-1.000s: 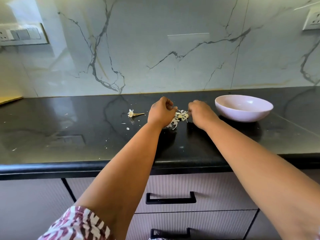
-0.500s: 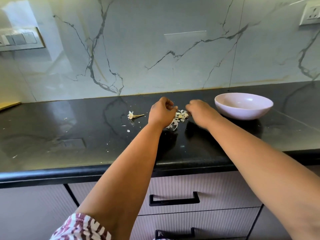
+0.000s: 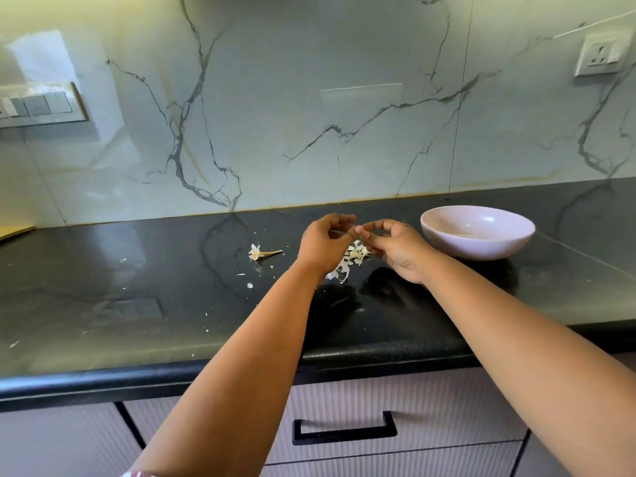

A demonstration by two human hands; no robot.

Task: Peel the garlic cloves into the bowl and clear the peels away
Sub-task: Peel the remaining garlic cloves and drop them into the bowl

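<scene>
A: Your hands have lifted. A second ago both fists were down at the pile of peels (image 3: 349,261); now your left hand (image 3: 323,244) and right hand (image 3: 395,249) meet above it, fingertips together.

B: Holding what?

A: Something small is pinched between them, probably a clove or a strip of skin; it's too small to tell which. Both sets of fingers are curled in on it. I'd judge you've picked up another piece and are stripping it.

B: And the bowl?

A: The bowl (image 3: 478,244) sits just right of your right hand on the countertop (image 3: 137,321), smooth, round, pale lilac, glossy. There's a faint pale smear at its bottom, maybe cloves, but I can't be sure.

B: The mess?

A: The peels are thin, papery, white and curled, heaped under your hands. A dry stem (image 3: 263,253) with a frayed white base lies left of them, and small flakes (image 3: 246,280) dot the polished black stone. None of that is cleared yet.
</scene>
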